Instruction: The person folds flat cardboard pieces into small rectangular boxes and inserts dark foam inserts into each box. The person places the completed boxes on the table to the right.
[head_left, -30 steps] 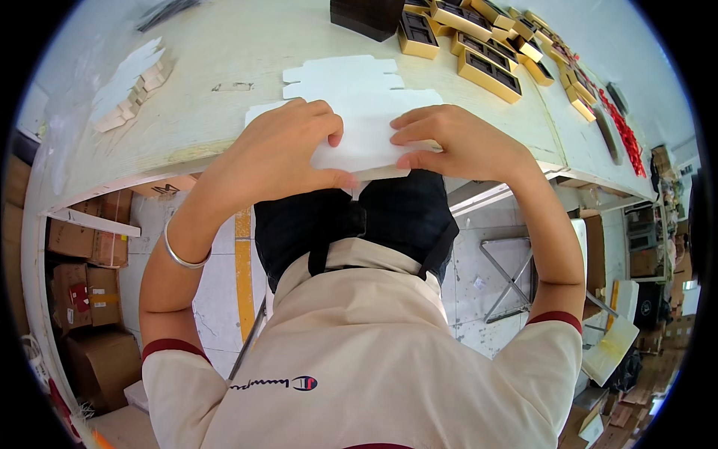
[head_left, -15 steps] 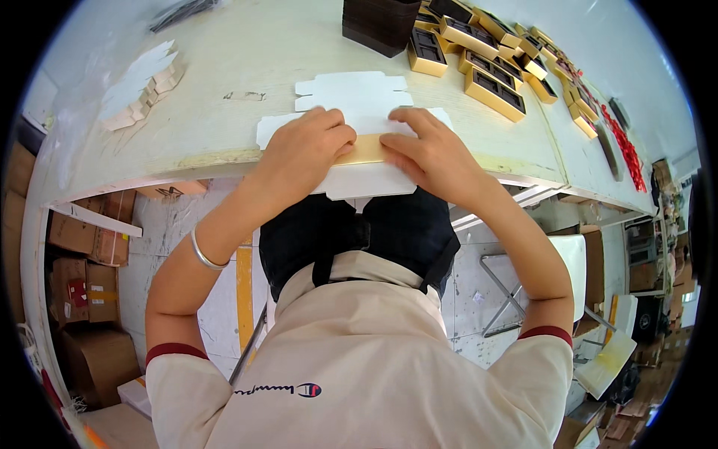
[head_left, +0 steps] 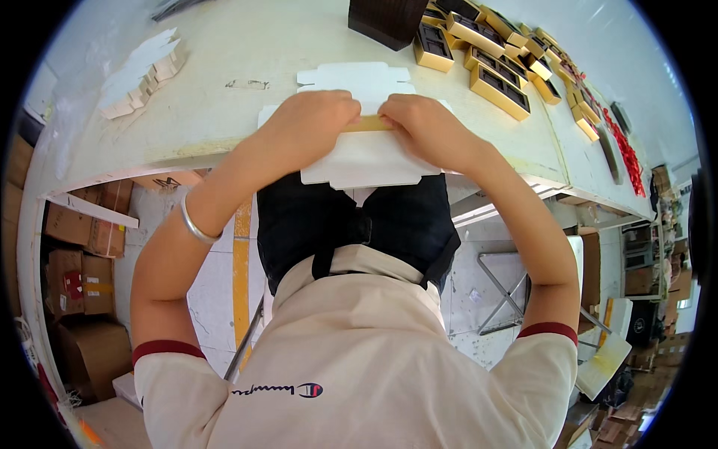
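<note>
We press both grips closed on the white die-cut carton blank (head_left: pixel 366 161): left hand (head_left: pixel 314 123) and right hand (head_left: pixel 422 123) meet over its crosswise fold at the surface (head_left: pixel 224 52) edge.

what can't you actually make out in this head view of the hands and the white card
- Fingertips of left hand and right hand: curled under, hidden by the knuckles.
- Middle of the white die-cut card: covered by both hands, so the fold line is unseen.
- Gold strip: only a sliver shows between the hands.
- Gold trays: contents too small, bent by the fisheye rim.
</note>
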